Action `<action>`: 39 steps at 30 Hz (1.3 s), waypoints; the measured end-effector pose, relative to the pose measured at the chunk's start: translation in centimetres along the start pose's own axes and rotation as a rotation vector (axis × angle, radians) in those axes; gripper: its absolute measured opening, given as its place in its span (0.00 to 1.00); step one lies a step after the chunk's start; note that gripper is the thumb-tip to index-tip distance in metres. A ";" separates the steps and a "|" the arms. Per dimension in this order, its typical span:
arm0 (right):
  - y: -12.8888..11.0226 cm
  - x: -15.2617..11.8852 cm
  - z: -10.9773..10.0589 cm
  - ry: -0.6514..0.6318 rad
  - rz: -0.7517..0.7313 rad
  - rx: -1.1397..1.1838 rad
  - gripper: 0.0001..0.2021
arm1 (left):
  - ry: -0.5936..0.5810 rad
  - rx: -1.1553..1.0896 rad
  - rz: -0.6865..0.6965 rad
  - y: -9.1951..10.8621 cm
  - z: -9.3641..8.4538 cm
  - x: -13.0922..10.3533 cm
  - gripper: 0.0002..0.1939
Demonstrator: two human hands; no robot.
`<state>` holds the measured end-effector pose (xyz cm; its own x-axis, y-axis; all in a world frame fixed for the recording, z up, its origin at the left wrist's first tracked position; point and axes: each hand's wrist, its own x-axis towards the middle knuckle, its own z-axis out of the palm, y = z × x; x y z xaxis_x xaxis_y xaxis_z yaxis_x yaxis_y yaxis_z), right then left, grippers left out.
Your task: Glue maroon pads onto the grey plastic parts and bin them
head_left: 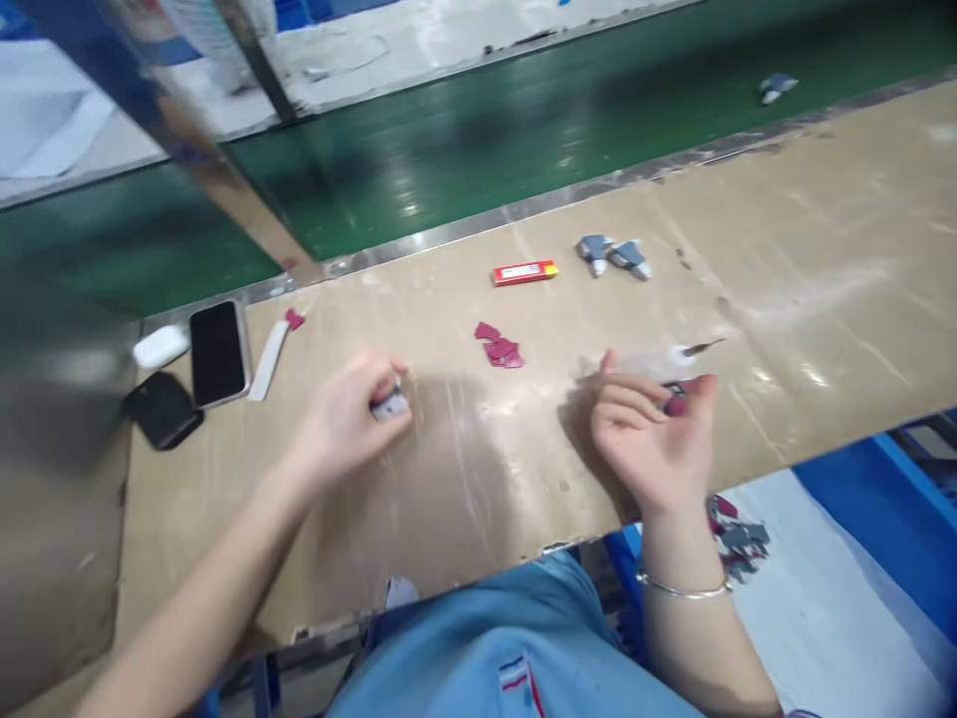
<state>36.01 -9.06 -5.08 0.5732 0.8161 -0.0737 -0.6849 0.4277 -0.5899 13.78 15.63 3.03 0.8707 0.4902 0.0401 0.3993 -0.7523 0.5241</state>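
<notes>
Looks like a factory workshop. Has a long, scuffed worktable (449, 489) running beside a smooth green strip (449, 170), much like a conveyor belt, with metal edging (449, 234) between. Also shows loose maroon pieces (500, 349) on the tabletop and a blue bin (874, 499) below, lined in white.

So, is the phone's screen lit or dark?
Dark: the phone lies face up on the table, its screen plain black.

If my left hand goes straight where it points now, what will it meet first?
Your left hand would probably meet the maroon pieces, though its height over the table is unclear.
</notes>
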 end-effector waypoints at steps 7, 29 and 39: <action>-0.9 1.1 1.4 0.077 0.022 -0.472 0.20 | 0.041 -0.076 -0.194 1.0 4.5 -10.9 0.18; 10.2 -4.9 7.2 -0.038 -0.449 -1.073 0.20 | 0.223 -0.718 -0.321 1.5 6.8 -12.3 0.35; 9.9 -4.2 8.3 -0.146 -0.683 -1.302 0.18 | 0.127 -0.751 -0.423 2.1 6.3 -12.4 0.36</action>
<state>23.11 -5.02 -3.88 0.5080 0.6695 0.5420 0.6149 0.1588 -0.7724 5.64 5.15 -1.75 0.6354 0.7420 -0.2137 0.3482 -0.0283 0.9370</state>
